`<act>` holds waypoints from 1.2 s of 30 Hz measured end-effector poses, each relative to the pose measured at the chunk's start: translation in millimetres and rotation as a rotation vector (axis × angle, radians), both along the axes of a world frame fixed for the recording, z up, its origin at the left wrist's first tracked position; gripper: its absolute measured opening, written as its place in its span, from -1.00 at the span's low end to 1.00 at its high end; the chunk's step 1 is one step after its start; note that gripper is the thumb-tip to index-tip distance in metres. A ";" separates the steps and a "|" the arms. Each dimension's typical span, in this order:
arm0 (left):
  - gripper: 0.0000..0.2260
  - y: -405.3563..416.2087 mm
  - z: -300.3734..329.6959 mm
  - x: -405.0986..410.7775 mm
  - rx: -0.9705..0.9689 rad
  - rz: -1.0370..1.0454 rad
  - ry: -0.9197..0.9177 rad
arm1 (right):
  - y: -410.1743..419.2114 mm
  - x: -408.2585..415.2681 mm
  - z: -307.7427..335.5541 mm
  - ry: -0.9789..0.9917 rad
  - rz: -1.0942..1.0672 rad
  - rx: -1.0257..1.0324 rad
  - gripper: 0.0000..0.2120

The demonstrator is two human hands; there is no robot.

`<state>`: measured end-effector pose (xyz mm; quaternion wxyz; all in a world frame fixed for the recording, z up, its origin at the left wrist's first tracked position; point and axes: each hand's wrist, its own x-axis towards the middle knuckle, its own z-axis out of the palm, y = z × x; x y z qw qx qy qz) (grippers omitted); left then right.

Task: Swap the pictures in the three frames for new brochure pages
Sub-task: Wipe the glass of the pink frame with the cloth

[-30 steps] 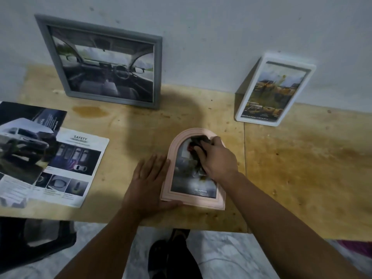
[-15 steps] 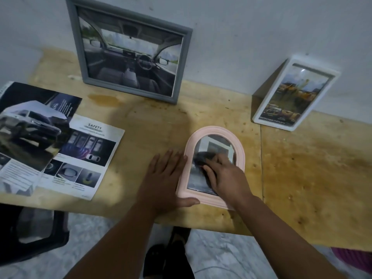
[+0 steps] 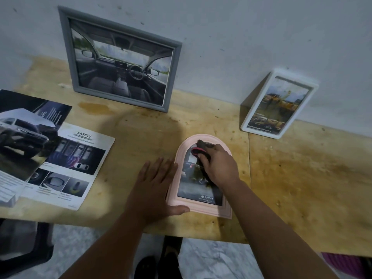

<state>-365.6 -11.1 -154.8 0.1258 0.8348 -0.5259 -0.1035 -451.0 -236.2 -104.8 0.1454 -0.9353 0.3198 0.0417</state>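
Observation:
A pink arched frame (image 3: 201,206) lies flat on the wooden table (image 3: 302,188) near its front edge, showing a car page with a Toyota logo. My right hand (image 3: 219,166) presses a dark cloth (image 3: 203,146) against the top of the frame's glass. My left hand (image 3: 155,186) lies flat on the table, fingers spread, its thumb against the frame's lower left corner. A grey frame (image 3: 120,57) with a car-interior picture leans on the wall at the back left. A white frame (image 3: 277,105) with a yellow-toned picture leans at the back right.
An open car brochure (image 3: 30,141) and a loose "Safety" page (image 3: 74,168) lie on the table's left side. A dark chair (image 3: 26,252) stands below the left front edge. Feet and a pale floor show under the table.
My right hand slid the cloth from the middle of the glass up to the arched top. My left hand stayed beside the frame. The camera view shifted slightly.

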 end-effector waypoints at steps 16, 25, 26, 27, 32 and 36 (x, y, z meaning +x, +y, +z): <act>0.10 0.3 -0.8 -1.1 -0.047 0.002 -0.005 | 58.8 -48.9 2.6 -0.165 0.174 0.321 -0.75; 0.13 0.4 -0.3 -1.7 -0.059 0.011 -0.014 | 9.4 -10.9 35.0 -0.275 -0.212 0.478 -0.76; 0.13 0.5 -0.7 -1.8 -0.054 0.010 -0.016 | 6.8 -8.6 28.9 -0.240 -0.137 0.264 -0.76; 0.13 0.9 -1.0 -1.9 -0.050 0.011 -0.018 | 6.8 -7.9 19.7 -0.180 -0.052 0.098 -0.73; 0.13 1.2 -0.8 -1.9 -0.046 0.012 -0.025 | 33.2 -22.6 -9.7 -0.147 0.180 -0.040 -0.75; 0.12 1.5 -2.6 -1.7 -0.049 0.007 -0.022 | 51.6 -50.2 -4.0 -0.221 0.290 0.033 -0.77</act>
